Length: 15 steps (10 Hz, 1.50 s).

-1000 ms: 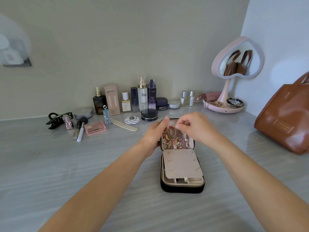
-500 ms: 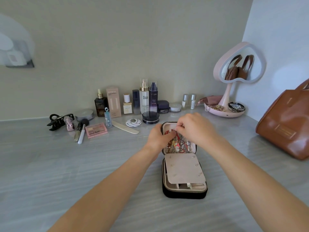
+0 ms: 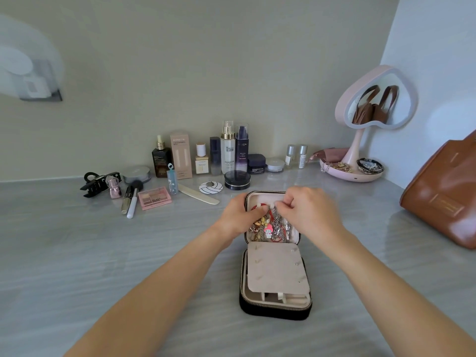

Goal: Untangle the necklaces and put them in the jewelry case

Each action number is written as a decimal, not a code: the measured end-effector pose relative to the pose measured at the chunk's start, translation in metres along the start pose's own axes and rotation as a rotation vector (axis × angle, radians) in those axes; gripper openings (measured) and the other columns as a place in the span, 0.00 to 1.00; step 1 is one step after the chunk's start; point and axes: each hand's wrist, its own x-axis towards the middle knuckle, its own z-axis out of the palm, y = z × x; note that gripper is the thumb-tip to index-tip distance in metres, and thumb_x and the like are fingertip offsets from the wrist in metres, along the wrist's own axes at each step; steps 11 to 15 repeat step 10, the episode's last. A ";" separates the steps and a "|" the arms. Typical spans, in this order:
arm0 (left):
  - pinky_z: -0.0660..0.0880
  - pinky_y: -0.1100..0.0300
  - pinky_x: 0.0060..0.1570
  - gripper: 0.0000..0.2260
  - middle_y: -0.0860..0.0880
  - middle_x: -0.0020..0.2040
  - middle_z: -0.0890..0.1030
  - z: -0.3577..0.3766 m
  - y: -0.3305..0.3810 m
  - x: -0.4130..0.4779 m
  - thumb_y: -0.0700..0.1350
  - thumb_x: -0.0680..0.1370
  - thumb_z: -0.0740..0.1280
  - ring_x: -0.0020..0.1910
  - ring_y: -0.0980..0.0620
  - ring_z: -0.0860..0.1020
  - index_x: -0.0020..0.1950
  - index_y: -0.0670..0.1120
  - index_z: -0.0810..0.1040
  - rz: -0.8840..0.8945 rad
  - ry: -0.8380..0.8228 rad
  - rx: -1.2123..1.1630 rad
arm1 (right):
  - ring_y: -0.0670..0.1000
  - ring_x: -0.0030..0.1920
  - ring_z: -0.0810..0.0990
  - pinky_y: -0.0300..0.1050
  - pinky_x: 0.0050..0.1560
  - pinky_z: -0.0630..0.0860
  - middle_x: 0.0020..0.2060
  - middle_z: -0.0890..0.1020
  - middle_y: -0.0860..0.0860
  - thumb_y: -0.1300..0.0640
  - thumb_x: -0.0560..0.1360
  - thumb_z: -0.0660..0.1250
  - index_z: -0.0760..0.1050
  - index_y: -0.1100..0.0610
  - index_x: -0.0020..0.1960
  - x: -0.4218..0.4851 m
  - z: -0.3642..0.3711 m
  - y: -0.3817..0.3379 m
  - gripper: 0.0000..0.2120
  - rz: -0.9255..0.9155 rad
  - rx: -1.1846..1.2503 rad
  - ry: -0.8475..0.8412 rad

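Head view is showing two bare forearms reaching forward over a pale grey streaked tabletop (image 3: 103, 253). Between them a black zip-edged jewelry case (image 3: 275, 311) is lying open flat on the table. In its near half a beige padded flap (image 3: 277, 269) is covering most of the compartments. The far half is holding a tangled bunch of necklaces (image 3: 274, 228): silver chains, gold pieces, red cord and a small pink-and-white charm, all knotted together inside the lining.

The left hand (image 3: 238, 217) is resting at the far half's left edge, its thumb and curled fingers pinching the top of the tangle near the red cord. The right hand (image 3: 311, 215) is coming in from the right, its fingertips closed together on the silver chains at the upper end of the bunch. The two hands are almost touching there, and the fingertips are slightly blurred.

Just beyond the case, a round black lidded jar (image 3: 237, 179) is standing beside a cream nail file (image 3: 198, 194). Further left, a pink eyeshadow palette (image 3: 154, 198) and a black hair claw (image 3: 99, 182) are lying near the wall. At far right, a pink heart-shaped mirror (image 3: 373, 99) is standing on its dish base, and a brown leather bag (image 3: 448, 197) is leaning near it.
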 end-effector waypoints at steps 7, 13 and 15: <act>0.76 0.60 0.38 0.12 0.48 0.45 0.81 -0.010 -0.010 -0.030 0.44 0.73 0.71 0.42 0.52 0.79 0.52 0.43 0.73 -0.133 -0.015 0.094 | 0.56 0.43 0.80 0.47 0.44 0.76 0.42 0.81 0.54 0.49 0.68 0.73 0.68 0.57 0.60 -0.032 0.026 0.023 0.26 0.345 0.381 -0.263; 0.73 0.56 0.43 0.12 0.45 0.46 0.80 -0.015 -0.021 -0.050 0.39 0.76 0.66 0.44 0.49 0.76 0.59 0.39 0.74 -0.122 0.013 0.076 | 0.52 0.44 0.81 0.44 0.46 0.74 0.42 0.83 0.51 0.48 0.70 0.70 0.74 0.55 0.56 -0.023 -0.026 0.024 0.18 0.247 0.295 -0.061; 0.73 0.56 0.43 0.12 0.45 0.46 0.80 -0.015 -0.021 -0.050 0.39 0.76 0.66 0.44 0.49 0.76 0.59 0.39 0.74 -0.122 0.013 0.076 | 0.52 0.44 0.81 0.44 0.46 0.74 0.42 0.83 0.51 0.48 0.70 0.70 0.74 0.55 0.56 -0.023 -0.026 0.024 0.18 0.247 0.295 -0.061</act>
